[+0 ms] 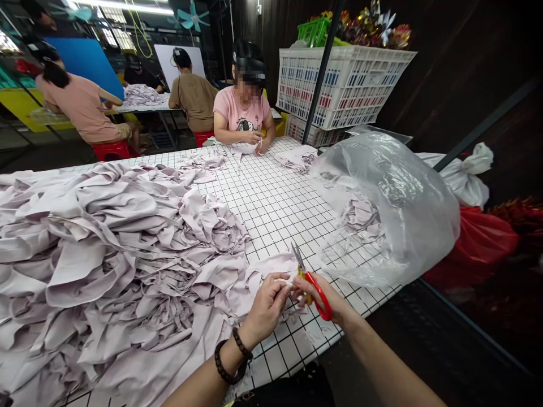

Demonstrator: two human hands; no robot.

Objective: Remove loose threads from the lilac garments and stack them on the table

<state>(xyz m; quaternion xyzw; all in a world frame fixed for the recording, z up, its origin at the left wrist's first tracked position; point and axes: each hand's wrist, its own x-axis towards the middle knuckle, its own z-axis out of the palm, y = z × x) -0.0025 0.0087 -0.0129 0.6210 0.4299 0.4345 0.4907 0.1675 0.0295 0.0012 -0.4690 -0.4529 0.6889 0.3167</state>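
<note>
- Bracelets point(241, 343) circle the wrist of the left hand point(263, 310), its fingertips pinched shut on a pale cloth point(275, 264) at the table's point(280, 212) near edge.
- Likely light, limp, hardly slippery; best pinched by an edge, kept taut.
- Right hand point(336, 301): fingers curled around red-and-yellow scissors point(319, 291); whether they also grip cloth, can't tell.
- Left, a cloth heap point(110, 243); right, a clear bag point(407, 198); opposite, a co-worker point(241, 113).
</note>
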